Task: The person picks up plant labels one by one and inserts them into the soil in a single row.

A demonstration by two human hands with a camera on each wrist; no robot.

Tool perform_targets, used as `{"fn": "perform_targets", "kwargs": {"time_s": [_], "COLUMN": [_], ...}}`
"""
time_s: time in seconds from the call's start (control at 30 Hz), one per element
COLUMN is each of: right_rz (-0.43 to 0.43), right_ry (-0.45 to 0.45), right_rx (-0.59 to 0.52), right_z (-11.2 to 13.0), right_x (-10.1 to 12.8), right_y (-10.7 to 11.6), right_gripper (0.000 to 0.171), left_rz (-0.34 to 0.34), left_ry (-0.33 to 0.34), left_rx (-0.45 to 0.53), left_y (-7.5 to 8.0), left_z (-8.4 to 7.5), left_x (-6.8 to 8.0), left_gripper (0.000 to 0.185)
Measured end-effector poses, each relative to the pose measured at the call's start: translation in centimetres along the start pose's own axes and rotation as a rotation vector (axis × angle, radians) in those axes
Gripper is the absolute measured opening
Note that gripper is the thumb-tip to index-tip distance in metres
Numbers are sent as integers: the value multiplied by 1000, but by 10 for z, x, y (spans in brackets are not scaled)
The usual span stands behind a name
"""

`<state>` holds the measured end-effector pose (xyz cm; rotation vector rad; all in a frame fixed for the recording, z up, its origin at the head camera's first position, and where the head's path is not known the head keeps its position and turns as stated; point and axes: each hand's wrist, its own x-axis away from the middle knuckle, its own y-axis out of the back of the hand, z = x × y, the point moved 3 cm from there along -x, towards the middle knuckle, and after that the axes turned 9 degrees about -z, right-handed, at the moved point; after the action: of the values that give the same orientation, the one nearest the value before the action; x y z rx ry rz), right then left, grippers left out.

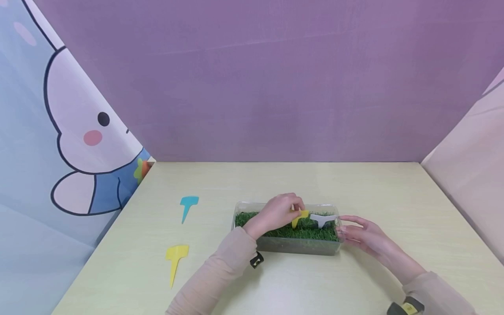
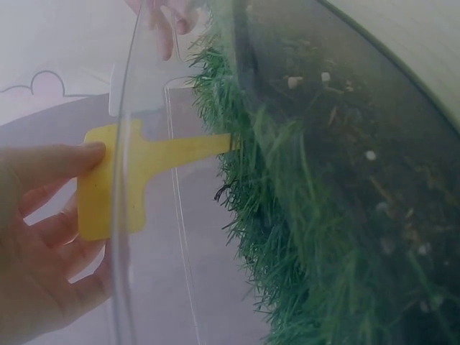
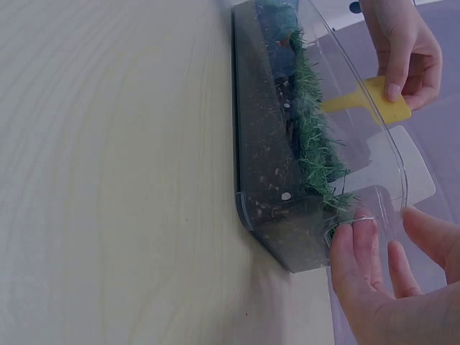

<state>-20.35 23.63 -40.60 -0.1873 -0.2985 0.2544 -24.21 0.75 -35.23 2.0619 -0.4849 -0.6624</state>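
Note:
My left hand (image 1: 277,212) reaches over a clear planter box (image 1: 299,247) holding soil and green artificial-looking grass (image 1: 311,233). Its thumb and fingers pinch the wide head of a yellow T-shaped plant label (image 2: 115,180). The label stands upright, its stem's lower end hidden in the grass. Just right of it a white T-shaped label (image 1: 323,218) stands in the same grass. My right hand (image 1: 368,238) is at the box's right end, thumb by the rim and fairly straight fingers (image 3: 345,251) against the end wall.
On the table (image 1: 130,280) left of the box lie a blue T-shaped label (image 1: 189,203) and, nearer me, another yellow label (image 1: 177,253). A purple backdrop (image 1: 275,87) rises behind the table, with a printed cartoon cloth (image 1: 94,153) at the left.

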Motion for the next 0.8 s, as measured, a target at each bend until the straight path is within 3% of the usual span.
{"fn": "perform_targets", "kwargs": {"time_s": [0.47,0.8], "right_rz": [3,14], "right_ry": [-3,-9], "right_rx": [4,-15], "right_z": [1,0], "right_x": [0,-1], "right_y": [0,1], "right_gripper": [22,22], "left_rz": [-62,-100], "left_ry": [-85,-131], "left_rx": [-150,-201], "left_y": [3,1], "left_z": [-6,-6], "left_x": [1,2], "left_gripper": [8,8]}}
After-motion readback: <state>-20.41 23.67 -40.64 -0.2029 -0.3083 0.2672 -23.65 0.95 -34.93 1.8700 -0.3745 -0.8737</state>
